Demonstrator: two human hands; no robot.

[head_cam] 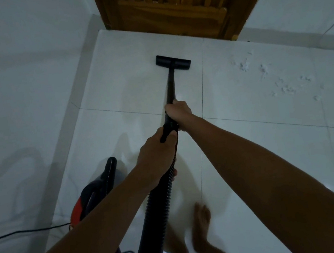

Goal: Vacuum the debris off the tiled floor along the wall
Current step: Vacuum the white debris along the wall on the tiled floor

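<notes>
1. The vacuum wand (170,85) is a slim black tube that ends in a flat, wide black floor nozzle (173,62). The nozzle rests flat on the tiled floor (261,156), well short of the wooden door (172,9).
2. The right hand (179,112) is curled fully round the wand near its lower end, fingers wrapped tight with the knuckles upward.
3. The left hand (157,159) sits just behind the right one. Its fingers are closed round the black handle where the wand meets the ribbed hose (157,208), and its thumb lies along the top of the handle.
4. The two hands are close together on the same line, both forearms reaching forward from the bottom of the view.
5. The hose runs down from the left hand, curving back between the arms toward the bottom edge.
6. The vacuum body (98,190), black with a red patch, stands on the floor to the left, beside the left forearm and near the left wall (20,103). A black power cord (27,231) trails from it to the left edge.
7. The debris (284,87) is a scatter of small pale flecks and clumps on the tiles to the right, along the base of the right wall (304,2). It lies well apart from the nozzle.
8. A bare foot (202,219) stands on the tiles below the hands, slightly blurred.
</notes>
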